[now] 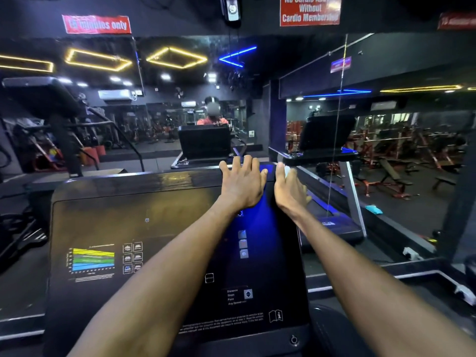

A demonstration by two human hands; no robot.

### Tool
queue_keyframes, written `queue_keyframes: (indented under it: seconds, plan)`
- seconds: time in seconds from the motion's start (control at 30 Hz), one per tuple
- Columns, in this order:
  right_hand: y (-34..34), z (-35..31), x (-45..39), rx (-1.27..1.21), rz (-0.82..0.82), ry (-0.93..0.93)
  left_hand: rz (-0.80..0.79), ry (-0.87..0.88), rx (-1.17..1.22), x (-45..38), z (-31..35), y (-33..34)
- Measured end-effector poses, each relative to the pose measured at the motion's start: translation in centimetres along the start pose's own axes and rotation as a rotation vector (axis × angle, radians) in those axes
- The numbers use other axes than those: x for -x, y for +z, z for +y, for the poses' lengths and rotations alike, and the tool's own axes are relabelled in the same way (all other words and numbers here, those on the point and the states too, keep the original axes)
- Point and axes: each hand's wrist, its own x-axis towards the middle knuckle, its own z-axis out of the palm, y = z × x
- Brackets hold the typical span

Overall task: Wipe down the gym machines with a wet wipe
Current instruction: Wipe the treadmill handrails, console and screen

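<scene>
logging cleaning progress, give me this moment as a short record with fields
place: gym, mirrored wall ahead
machine: treadmill console, dark panel with a coloured chart at lower left
left hand: left hand flat, fingers spread over the console's top edge
right hand: right hand at the top right corner, on a white wet wipe
wipe: mostly hidden by the fingers
other: teal object on the ledge to the right

My two bare arms

No sleeves on my forearms, no watch or rings on my left hand (242,184) or my right hand (289,188).
</scene>
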Motion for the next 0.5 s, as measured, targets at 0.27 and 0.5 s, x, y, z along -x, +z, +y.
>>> queue_keyframes:
  seconds: [0.27,0.5]
  plan:
    - [-0.2,1.5,0.7,-0.028,-0.064,0.099,0.038,0.017,0.024,0.0,0.1,-0.1]
    - [0.4,5.2,4.1,-0.074,-0.096,0.182,0.072,0.07,0.054,0.3,-0.1,0.3]
